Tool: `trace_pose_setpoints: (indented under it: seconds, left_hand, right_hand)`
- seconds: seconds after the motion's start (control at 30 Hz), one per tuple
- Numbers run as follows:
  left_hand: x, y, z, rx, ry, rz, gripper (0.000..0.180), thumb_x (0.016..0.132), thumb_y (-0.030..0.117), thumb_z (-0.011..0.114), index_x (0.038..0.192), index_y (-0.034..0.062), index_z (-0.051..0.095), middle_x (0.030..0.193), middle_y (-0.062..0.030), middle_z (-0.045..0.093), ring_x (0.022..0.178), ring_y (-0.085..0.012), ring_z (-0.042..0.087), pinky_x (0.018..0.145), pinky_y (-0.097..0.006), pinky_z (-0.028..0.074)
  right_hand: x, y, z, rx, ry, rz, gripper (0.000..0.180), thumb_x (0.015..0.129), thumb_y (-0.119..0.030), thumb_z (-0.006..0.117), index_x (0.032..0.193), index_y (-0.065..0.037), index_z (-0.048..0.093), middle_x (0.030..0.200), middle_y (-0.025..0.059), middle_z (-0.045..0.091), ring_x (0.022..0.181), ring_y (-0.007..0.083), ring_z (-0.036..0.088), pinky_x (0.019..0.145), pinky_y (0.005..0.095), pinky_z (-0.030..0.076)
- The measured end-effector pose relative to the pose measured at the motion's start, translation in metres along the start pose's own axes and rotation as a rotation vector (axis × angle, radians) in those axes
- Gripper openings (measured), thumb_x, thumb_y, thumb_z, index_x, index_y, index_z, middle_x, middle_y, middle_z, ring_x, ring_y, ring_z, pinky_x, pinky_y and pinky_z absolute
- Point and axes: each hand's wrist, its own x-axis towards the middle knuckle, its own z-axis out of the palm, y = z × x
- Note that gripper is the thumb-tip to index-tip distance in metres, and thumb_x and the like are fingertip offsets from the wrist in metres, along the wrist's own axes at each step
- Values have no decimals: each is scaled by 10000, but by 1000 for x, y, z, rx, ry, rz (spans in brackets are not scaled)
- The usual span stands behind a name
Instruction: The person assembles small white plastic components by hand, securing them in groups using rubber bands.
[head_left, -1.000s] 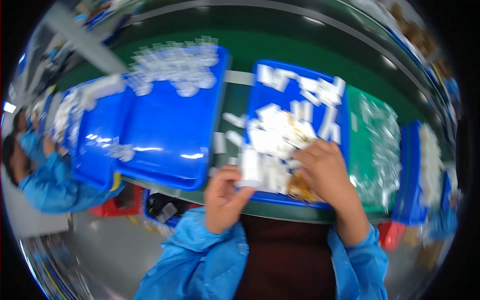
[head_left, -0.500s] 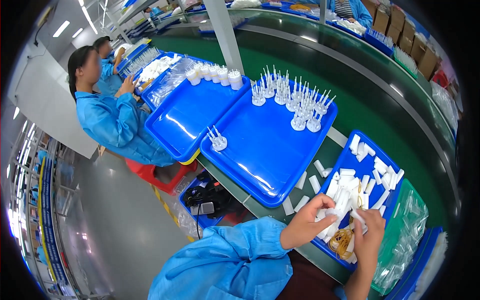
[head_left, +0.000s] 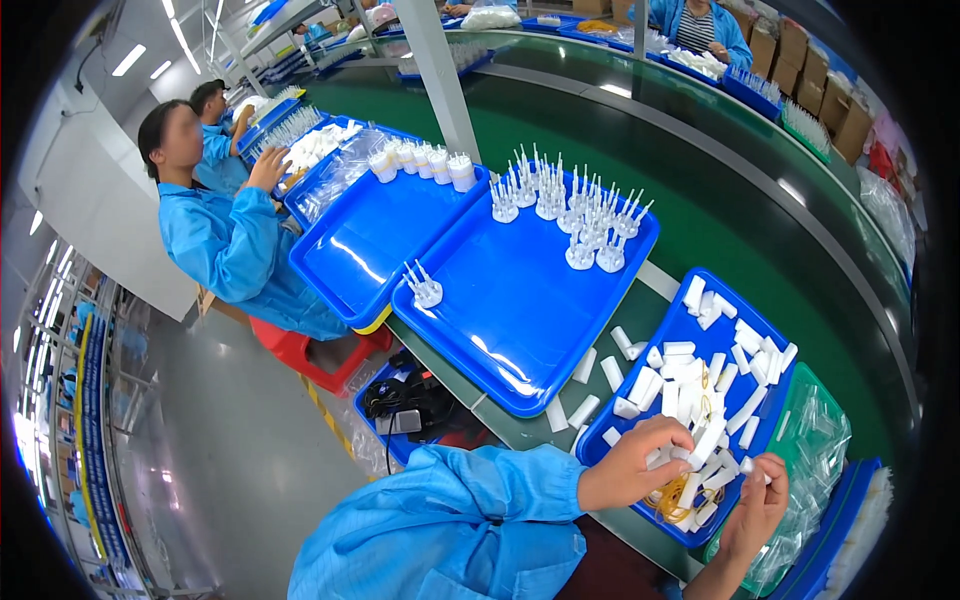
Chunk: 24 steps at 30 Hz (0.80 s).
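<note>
Two hands of mine work over the small blue tray (head_left: 770, 400) of white plastic caps (head_left: 690, 385), as half a second ago; since then my view has lifted slightly, and my right hand (head_left: 755, 505) has slid off the pile toward the tray's right edge. My left hand (head_left: 632, 462) comes in from a bent blue sleeve (head_left: 450, 530), palm down, fingers curled and pinching white caps at the near end of the pile. My right hand rises from the lower edge, bare forearm, fingertips closed on one white cap (head_left: 748, 465). Between my two grips lie yellow rubber bands (head_left: 677, 495), tangled, too many to count. The loose caps number several dozen; four more lie on the green table (head_left: 700, 200) just left of my left hand. Beyond it sit two large blue trays (head_left: 500, 300): the nearer carries roughly fifteen white pronged pieces (head_left: 580, 215) and one apart (head_left: 427, 290). Right of my right hand lie clear plastic bags (head_left: 815, 440). Two blue-coated co-workers (head_left: 220, 230) sit far left.
</note>
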Motion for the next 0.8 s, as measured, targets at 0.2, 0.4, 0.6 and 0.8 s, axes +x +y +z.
trace_pose_setpoints:
  seconds: [0.2,0.4,0.6,0.8]
  left_hand:
    - [-2,12,-1,333,-99,367,233,712,38,696,936,81,650,981,-49,583,1025,-282,495,891,-411,335]
    - [-1,17,-8,520,-243,415,292,620,20,704,875,161,682,943,-1,571,1042,-278,473,948,-465,275]
    - [0,25,-7,564,-415,360,311,617,26,712,864,215,698,924,47,576,1065,-265,469,1010,-504,192]
    - [-2,26,-6,549,-491,303,313,628,24,722,865,227,699,933,65,561,1075,-258,458,1005,-514,183]
  right_hand:
    - [-8,-1,4,212,69,11,368,781,98,518,1138,8,525,995,73,545,876,125,523,807,247,416]
    - [4,-1,20,263,6,26,285,851,38,468,1119,-2,554,957,70,619,870,121,571,794,236,442]
    - [3,-12,19,238,-2,45,317,873,58,494,1183,-6,509,992,68,633,876,83,587,748,210,451]
    - [0,-12,15,219,-47,49,308,827,65,583,1126,6,543,991,73,639,860,74,591,703,192,452]
